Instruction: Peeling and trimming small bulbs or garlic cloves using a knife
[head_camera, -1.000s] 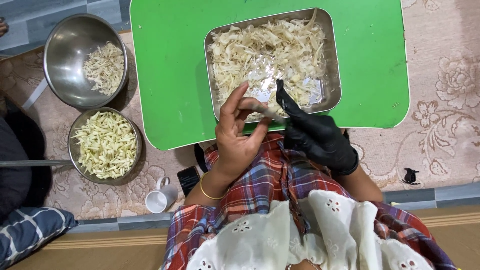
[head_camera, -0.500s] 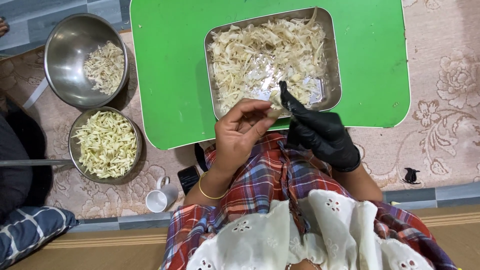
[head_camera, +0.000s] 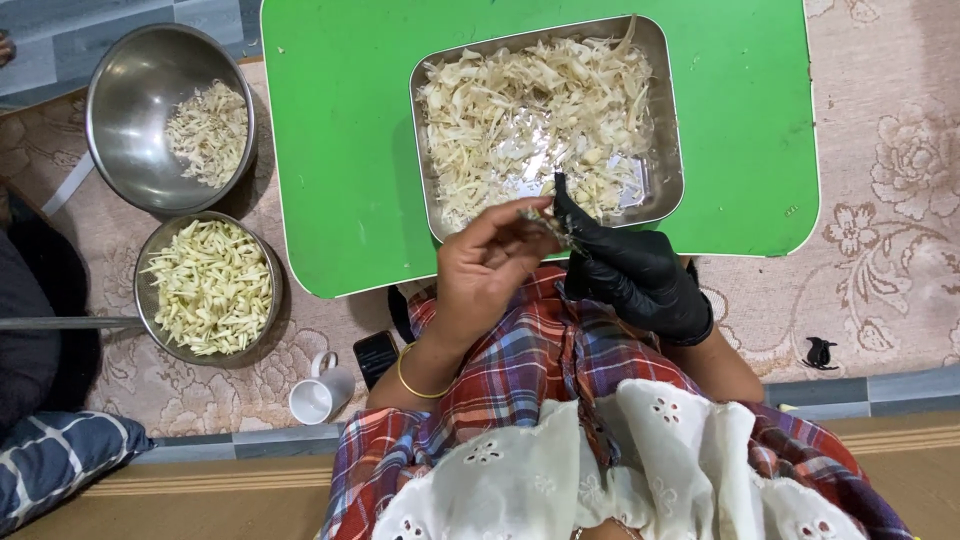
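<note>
Two hands (head_camera: 560, 265) pinching shred, steel tray (head_camera: 668, 120)

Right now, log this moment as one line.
left hand: pinching pale shred | right hand: black glove, grip on same shred | steel tray: shreds, on green board | two steel bowls: left

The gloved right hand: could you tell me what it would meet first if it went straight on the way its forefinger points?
Probably the pale shreds in the steel tray; the right hand points up-frame over its near rim, though its height is unclear.

A small pale shred (head_camera: 545, 222) sits pinched between both hands above the steel tray's (head_camera: 668, 120) near edge.
</note>
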